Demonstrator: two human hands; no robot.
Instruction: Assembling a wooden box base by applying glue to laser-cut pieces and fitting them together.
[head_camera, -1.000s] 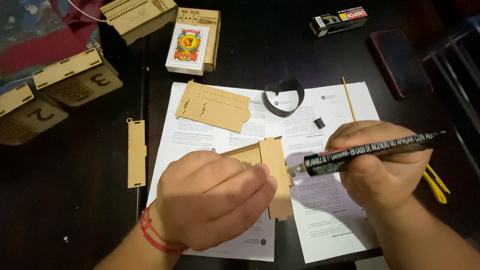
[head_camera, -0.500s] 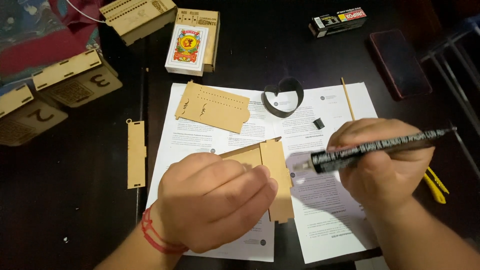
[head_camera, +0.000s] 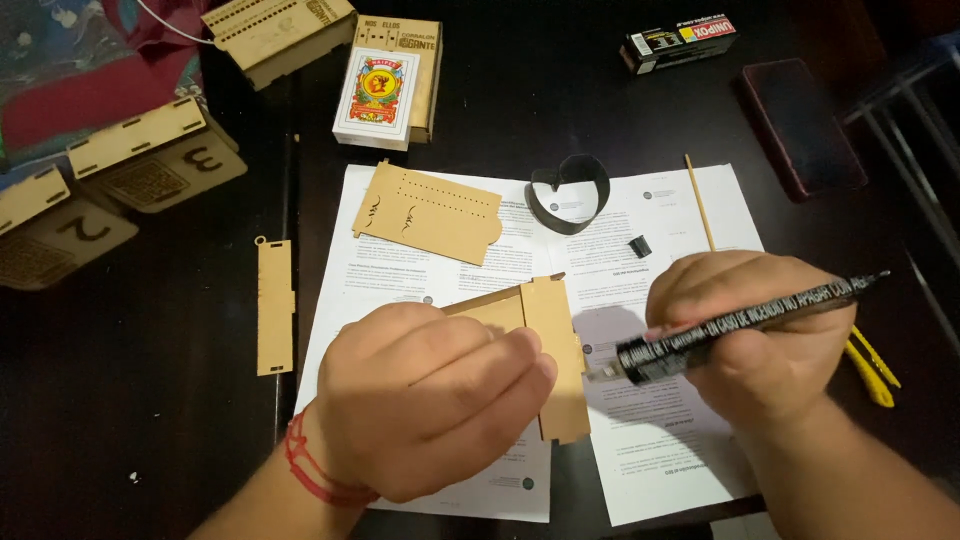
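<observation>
Glue is the worry: the nozzle of the black tube (head_camera: 740, 325) sits just beside the edge of the wooden panels (head_camera: 545, 355), and if I squeeze too hard it could run past the joint onto the printed sheets (head_camera: 640, 440) underneath and stick the wood to the paper. A slip of my holding hand would also let the upright piece tilt out of square before anything sets.

My left hand (head_camera: 425, 405) is curled over the near side of the panels, fingers closed down and pressing them against the sheets; I think the thumb is tucked underneath, but the hand hides it. My right hand (head_camera: 755, 345) is wrapped tight around the tube, holding it nearly level with the tip pointed left at the wood. Whether the tip actually touches the edge I cannot tell from this angle.

The panels lie on the sheets near the front of the dark table (head_camera: 150, 420). Further back lies a flat wooden piece with slots (head_camera: 430, 210), a narrow wooden strip (head_camera: 274, 305) to the left, and a black curved band (head_camera: 570, 195) near a thin stick (head_camera: 700, 200).
</observation>
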